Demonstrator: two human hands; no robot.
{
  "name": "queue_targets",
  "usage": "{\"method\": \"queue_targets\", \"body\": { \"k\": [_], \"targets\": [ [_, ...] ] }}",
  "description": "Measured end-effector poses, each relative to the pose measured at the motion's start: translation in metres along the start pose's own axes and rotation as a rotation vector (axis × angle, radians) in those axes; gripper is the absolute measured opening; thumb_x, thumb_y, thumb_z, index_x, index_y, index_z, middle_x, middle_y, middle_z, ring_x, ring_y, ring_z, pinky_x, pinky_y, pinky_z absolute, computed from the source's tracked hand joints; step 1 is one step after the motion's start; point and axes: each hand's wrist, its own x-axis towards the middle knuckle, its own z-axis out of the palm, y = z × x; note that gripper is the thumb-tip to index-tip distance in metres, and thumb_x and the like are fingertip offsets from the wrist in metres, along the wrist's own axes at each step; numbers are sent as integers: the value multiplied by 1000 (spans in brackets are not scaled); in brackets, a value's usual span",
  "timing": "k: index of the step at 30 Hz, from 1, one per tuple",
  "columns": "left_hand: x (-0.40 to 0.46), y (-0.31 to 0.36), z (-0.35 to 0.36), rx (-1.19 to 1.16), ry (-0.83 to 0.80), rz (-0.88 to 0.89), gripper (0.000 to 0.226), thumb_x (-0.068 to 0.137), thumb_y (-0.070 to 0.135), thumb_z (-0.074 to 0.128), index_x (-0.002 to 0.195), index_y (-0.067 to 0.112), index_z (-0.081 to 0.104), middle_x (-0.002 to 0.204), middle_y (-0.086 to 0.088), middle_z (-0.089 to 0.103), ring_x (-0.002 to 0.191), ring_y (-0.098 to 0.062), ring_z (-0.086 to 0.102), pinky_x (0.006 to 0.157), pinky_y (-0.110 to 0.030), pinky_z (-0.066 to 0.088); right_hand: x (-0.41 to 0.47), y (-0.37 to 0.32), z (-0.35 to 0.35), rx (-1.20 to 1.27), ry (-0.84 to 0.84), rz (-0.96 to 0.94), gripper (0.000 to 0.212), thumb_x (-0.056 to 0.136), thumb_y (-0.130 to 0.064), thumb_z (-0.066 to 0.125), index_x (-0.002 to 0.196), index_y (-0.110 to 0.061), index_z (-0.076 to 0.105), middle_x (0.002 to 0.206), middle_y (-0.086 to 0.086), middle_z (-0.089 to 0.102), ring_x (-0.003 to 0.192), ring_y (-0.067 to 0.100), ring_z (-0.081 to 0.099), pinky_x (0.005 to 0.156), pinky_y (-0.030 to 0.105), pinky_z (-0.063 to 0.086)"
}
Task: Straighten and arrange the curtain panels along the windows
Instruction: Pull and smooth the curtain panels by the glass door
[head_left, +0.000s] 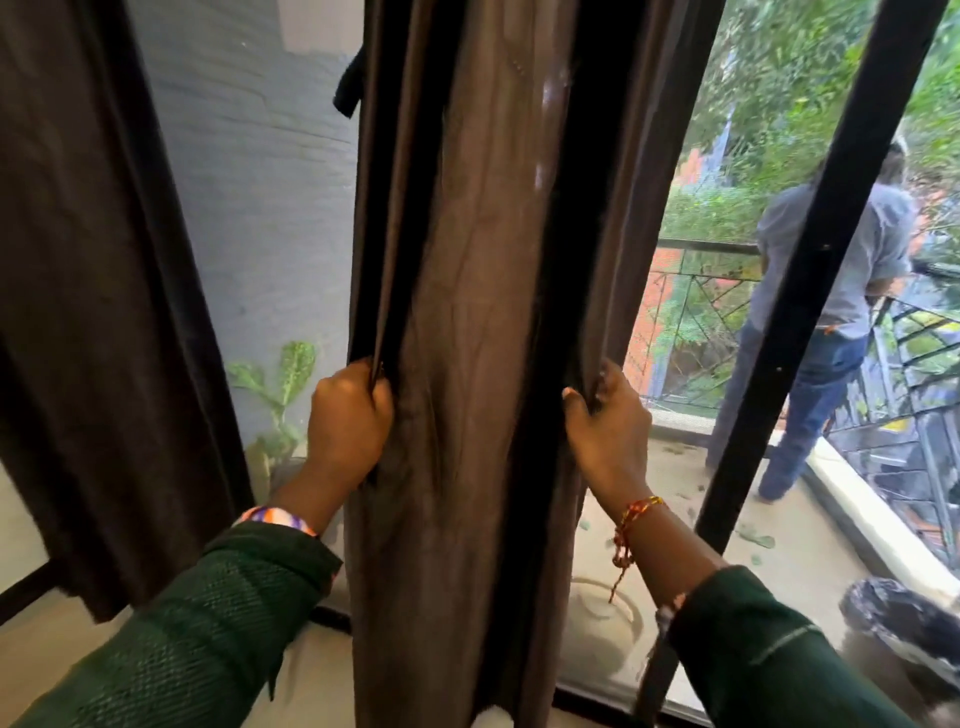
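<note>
A dark brown curtain panel (483, 291) hangs in gathered folds down the middle of the view, in front of the window. My left hand (349, 422) is clenched on the folds at its left edge. My right hand (609, 431) grips the folds at its right edge, at about the same height. A second dark curtain panel (98, 270) hangs at the far left, untouched, its hem above the floor.
Black window frame bars (810, 291) stand to the right of the gathered panel. Through the glass, a person in a grey shirt and jeans (831, 312) stands on a balcony by a metal railing (691, 317). A green plant (280, 384) shows behind the left pane.
</note>
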Motion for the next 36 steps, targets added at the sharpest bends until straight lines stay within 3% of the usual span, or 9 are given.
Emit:
{"method": "queue_targets", "body": {
  "k": [3, 6, 13, 19, 22, 25, 27, 31, 36],
  "targets": [
    [-7, 7, -7, 45, -1, 41, 16, 81, -2, 53, 72, -14, 57, 68, -35, 60, 60, -47, 58, 53, -41, 44, -26, -11, -1, -127, 201, -366, 70, 85, -4, 50, 147, -5, 18, 153, 19, 22, 143, 27, 16, 116, 38, 18],
    [-10, 9, -15, 115, -8, 74, 21, 79, 5, 50, 72, -14, 58, 69, -35, 60, 60, -49, 59, 53, -46, 47, -46, -12, 10, -48, -51, -674, 72, 85, -1, 47, 148, -10, 13, 154, 6, 19, 142, 13, 16, 118, 33, 17],
    [6, -15, -63, 221, 88, -112, 19, 87, 1, 51, 87, -16, 57, 86, -41, 59, 81, -54, 57, 70, -54, 45, -22, -19, 24, 182, -262, 167, 133, 66, -31, 82, 144, -15, -25, 148, 14, -37, 141, 22, -22, 116, 36, 3],
    [6, -30, -71, 241, 95, -28, 26, 84, 9, 47, 72, -13, 55, 71, -36, 60, 64, -50, 59, 58, -50, 48, 0, -13, 65, 497, -455, 318, 143, 58, -27, 88, 143, -18, -27, 153, 12, 23, 139, 23, 30, 113, 39, 32],
    [6, -27, -64, 238, 66, 0, 23, 83, 6, 48, 70, -12, 54, 69, -36, 59, 61, -51, 58, 54, -48, 47, 4, -10, 88, 508, -402, 295, 110, 60, -18, 86, 147, -11, 19, 129, 21, 54, 116, 30, 56, 99, 48, 47],
    [8, -21, -56, 237, 22, -21, 16, 84, 0, 53, 75, -13, 56, 75, -37, 60, 67, -52, 58, 57, -49, 45, -1, -10, 93, 471, -327, 161, 37, 73, -9, 76, 106, 0, 62, 103, 20, 68, 88, 25, 65, 88, 41, 53],
    [8, -20, -51, 229, 8, 4, 18, 83, 2, 50, 75, -12, 56, 73, -37, 60, 65, -51, 58, 55, -47, 45, -8, -8, 81, 314, -214, 30, 8, 78, -8, 71, 82, -4, 65, 77, 10, 68, 66, 16, 59, 68, 26, 50],
    [2, -15, -35, 183, -18, 21, 21, 85, 7, 47, 80, -12, 57, 79, -37, 60, 70, -50, 58, 59, -49, 46, -28, 6, 44, 152, 21, -96, 16, 80, -10, 69, 70, -9, 56, 53, -4, 49, 44, 3, 46, 45, 13, 31],
    [-11, 16, -11, 84, -63, 60, 28, 85, 13, 44, 84, -11, 59, 81, -36, 61, 72, -49, 59, 62, -49, 50, -44, 41, -10, -17, 225, -113, 19, 81, -11, 67, 73, -2, 54, 66, 16, 57, 58, 30, 53, 58, 26, 33]
  ]
}}
